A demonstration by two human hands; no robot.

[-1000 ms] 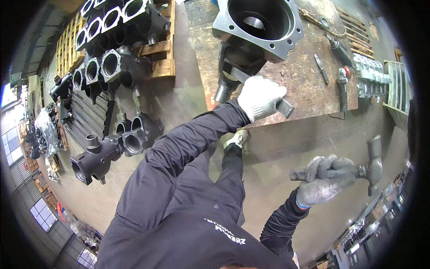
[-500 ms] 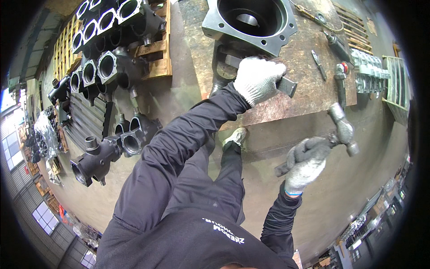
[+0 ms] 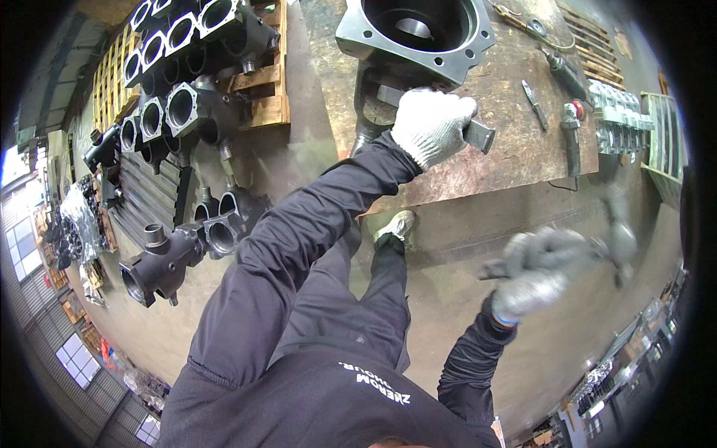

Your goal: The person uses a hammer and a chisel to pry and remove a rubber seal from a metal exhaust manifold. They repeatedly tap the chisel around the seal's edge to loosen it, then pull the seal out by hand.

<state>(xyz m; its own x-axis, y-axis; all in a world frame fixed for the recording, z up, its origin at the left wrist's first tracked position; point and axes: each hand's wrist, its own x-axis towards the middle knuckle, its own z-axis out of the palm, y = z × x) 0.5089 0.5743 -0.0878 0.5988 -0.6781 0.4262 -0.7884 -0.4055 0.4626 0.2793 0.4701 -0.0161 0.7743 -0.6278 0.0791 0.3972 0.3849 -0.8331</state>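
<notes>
My left hand [image 3: 432,127], in a white knit glove, is wrapped round a grey rectangular metal bar [image 3: 479,137], one end of which sticks out past the thumb side. Beyond that hand stands a large dark cast housing [image 3: 357,36] with a round bore and a bolt-holed flange. Its lower neck runs close beside my left wrist. Out to the right, past the bench edge, my right hand [image 3: 539,270] is closed on the handle of a hammer [image 3: 621,237]. The hammer head is smeared by motion and apart from the bar.
The worn workbench [image 3: 485,172] carries a knife-like tool [image 3: 535,106], an angle grinder [image 3: 572,142] and another power tool [image 3: 565,73]. Black castings [image 3: 166,267] stand on the floor to the left, with more stacked by a wooden pallet [image 3: 267,110]. Silvery metal parts [image 3: 618,119] sit beyond the bench.
My right hand has swung the hammer farther right and slightly away from the bench. The left hand stays on the bar, almost unmoved.
</notes>
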